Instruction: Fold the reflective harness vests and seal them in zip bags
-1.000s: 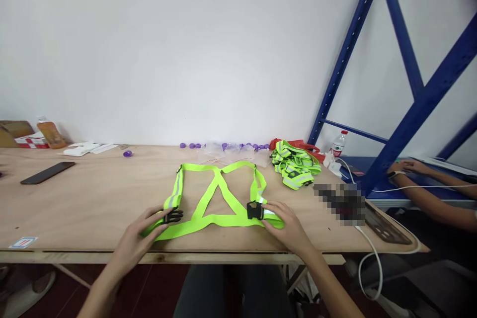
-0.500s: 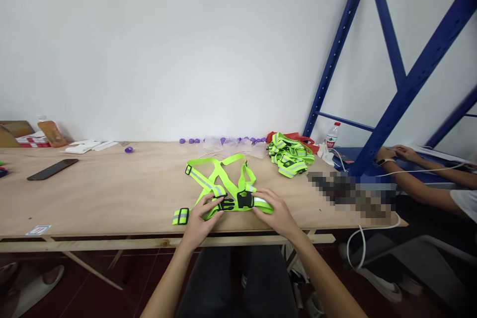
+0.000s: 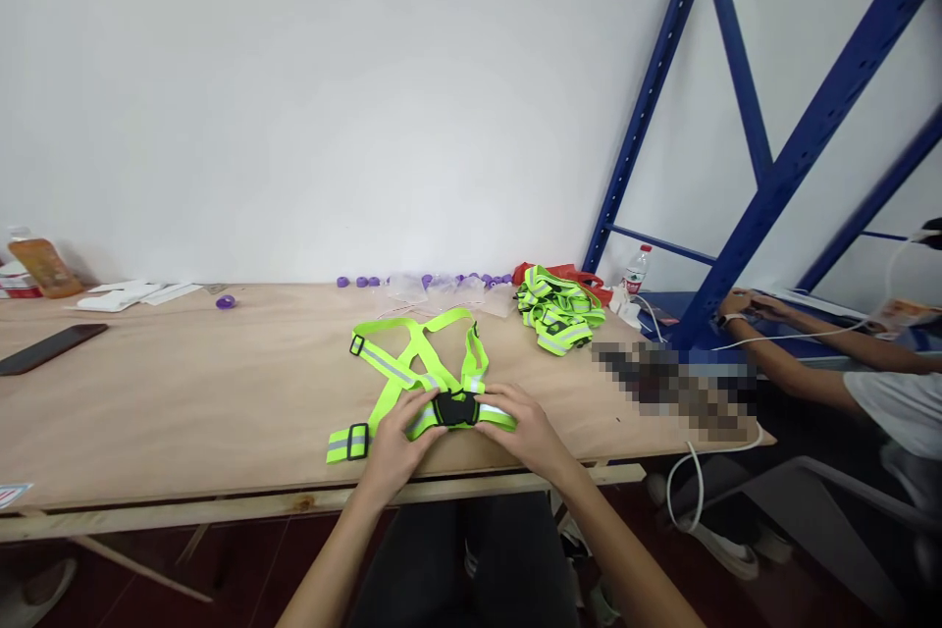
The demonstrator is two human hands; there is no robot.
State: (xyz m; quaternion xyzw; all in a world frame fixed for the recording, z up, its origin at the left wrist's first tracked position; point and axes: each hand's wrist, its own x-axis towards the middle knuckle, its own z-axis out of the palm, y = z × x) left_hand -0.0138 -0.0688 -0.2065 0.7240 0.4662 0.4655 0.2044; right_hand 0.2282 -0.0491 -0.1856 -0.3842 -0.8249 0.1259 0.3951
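Observation:
A neon yellow reflective strap harness [image 3: 416,368] lies on the plywood table [image 3: 183,392] in front of me. My left hand [image 3: 397,440] and my right hand [image 3: 519,422] each pinch a strap end at the near edge. Between them the two halves of the black buckle [image 3: 454,408] meet and look joined. One loose strap end with a black slider [image 3: 348,443] lies to the left of my left hand.
A pile of more neon harnesses [image 3: 557,311] sits at the back right, with purple caps [image 3: 353,282] along the wall. A phone [image 3: 44,348] lies far left. Another person's arms [image 3: 810,353] rest at a blue shelf frame [image 3: 736,245] to the right, where a white cable [image 3: 684,486] hangs off the table.
My left hand carried its strap end rightward across the harness, folding it over, until the two buckle halves met at my right hand. The view drifted slightly to the right.

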